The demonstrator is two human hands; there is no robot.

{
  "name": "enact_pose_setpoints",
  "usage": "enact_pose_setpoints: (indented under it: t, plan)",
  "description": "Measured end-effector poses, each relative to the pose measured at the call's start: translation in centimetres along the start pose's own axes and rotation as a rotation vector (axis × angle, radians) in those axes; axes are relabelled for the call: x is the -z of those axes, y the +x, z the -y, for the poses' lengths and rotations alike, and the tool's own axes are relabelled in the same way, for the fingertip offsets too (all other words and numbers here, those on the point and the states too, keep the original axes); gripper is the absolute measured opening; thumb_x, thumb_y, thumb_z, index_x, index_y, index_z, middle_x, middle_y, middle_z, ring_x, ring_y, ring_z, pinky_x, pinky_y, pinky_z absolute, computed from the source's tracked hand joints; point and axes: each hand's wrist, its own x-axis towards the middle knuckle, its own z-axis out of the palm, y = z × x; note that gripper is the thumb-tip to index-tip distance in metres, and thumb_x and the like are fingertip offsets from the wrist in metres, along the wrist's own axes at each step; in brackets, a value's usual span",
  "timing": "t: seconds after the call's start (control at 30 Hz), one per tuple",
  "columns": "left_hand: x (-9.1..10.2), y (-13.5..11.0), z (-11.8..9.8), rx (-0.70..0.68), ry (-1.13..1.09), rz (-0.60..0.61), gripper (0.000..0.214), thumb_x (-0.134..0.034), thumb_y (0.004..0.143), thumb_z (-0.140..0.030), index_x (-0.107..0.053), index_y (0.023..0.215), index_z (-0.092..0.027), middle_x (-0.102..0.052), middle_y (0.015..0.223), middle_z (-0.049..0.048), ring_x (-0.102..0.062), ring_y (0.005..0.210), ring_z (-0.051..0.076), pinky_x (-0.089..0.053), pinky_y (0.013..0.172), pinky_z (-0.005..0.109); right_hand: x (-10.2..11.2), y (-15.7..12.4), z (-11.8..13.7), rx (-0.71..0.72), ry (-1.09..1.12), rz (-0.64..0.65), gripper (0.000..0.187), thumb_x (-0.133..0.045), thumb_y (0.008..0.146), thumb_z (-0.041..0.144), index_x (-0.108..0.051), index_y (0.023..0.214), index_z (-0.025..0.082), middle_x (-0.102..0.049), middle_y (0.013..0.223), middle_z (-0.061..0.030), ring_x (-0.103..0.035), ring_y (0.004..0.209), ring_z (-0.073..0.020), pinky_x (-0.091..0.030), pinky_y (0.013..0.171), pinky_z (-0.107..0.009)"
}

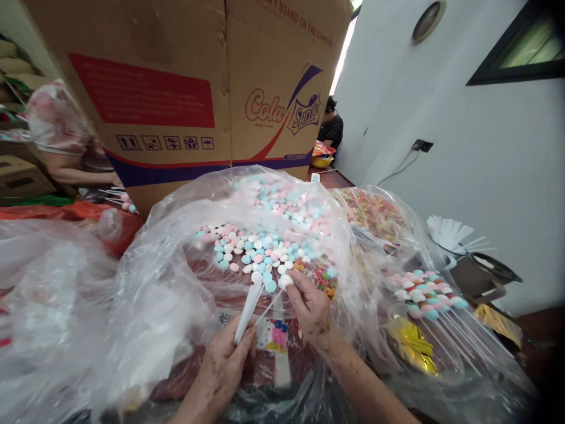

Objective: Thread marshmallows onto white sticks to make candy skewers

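My left hand (229, 350) is closed around a bundle of thin white sticks (249, 306), their tips pointing away from me. One stick slants apart from the bundle toward my right hand (311, 306). Between the thumb and fingers of that hand is a white marshmallow (285, 281), at the upper end of this stick; whether it is pierced I cannot tell. Just beyond both hands, loose pink, white and blue marshmallows (258, 253) spill from a large clear plastic bag (172, 235). Small coloured ring-shaped sweets (324, 280) lie right of my right hand, partly under plastic.
A tall cardboard carton (176, 76) stands behind the bag. On the right lie filled marshmallow skewers (426, 291), gold foil ties (412, 344) and a brown pitcher (481, 274). White strips (450, 232) stand nearby. Co-workers sit at left (66, 135) and behind the carton (333, 126).
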Motion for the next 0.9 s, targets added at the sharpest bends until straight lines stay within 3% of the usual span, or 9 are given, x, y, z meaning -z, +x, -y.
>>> enact_pose_setpoints:
  t: [0.4, 0.63, 0.9]
  plan:
    - [-0.1, -0.1, 0.1, 0.004, 0.003, 0.01, 0.032, -0.05, 0.088, -0.043, -0.054, 0.063, -0.023, -0.054, 0.053, -0.0038, -0.048, 0.049, 0.016, -0.035, 0.05, 0.025, 0.6, 0.4, 0.5, -0.024, 0.063, 0.075, 0.033, -0.05, 0.091, 0.031, -0.071, 0.116, 0.024, -0.076, 0.104, -0.0038, -0.072, 0.092, -0.0219, -0.058, 0.081, -0.032]
    - [-0.1, 0.1, 0.5, -0.005, 0.019, -0.014, 0.031, -0.05, 0.088, -0.043, -0.057, 0.065, -0.023, -0.056, 0.054, -0.003, -0.051, 0.052, 0.017, -0.037, 0.052, 0.026, -0.3, -0.5, 0.3, 0.147, -0.052, 0.057, 0.035, -0.045, 0.095, 0.025, -0.068, 0.121, 0.023, -0.075, 0.109, -0.0074, -0.072, 0.092, -0.0227, -0.057, 0.084, -0.036]
    - [0.1, 0.1, 0.1, -0.004, 0.05, 0.016, 0.033, -0.049, 0.088, -0.04, -0.053, 0.061, -0.023, -0.05, 0.052, -0.0047, -0.047, 0.05, 0.016, -0.036, 0.05, 0.025, -1.4, -1.4, 1.0, 0.365, -0.171, 0.1, 0.039, -0.041, 0.096, 0.018, -0.061, 0.129, 0.017, -0.074, 0.096, -0.0123, -0.07, 0.089, -0.0234, -0.059, 0.08, -0.036]
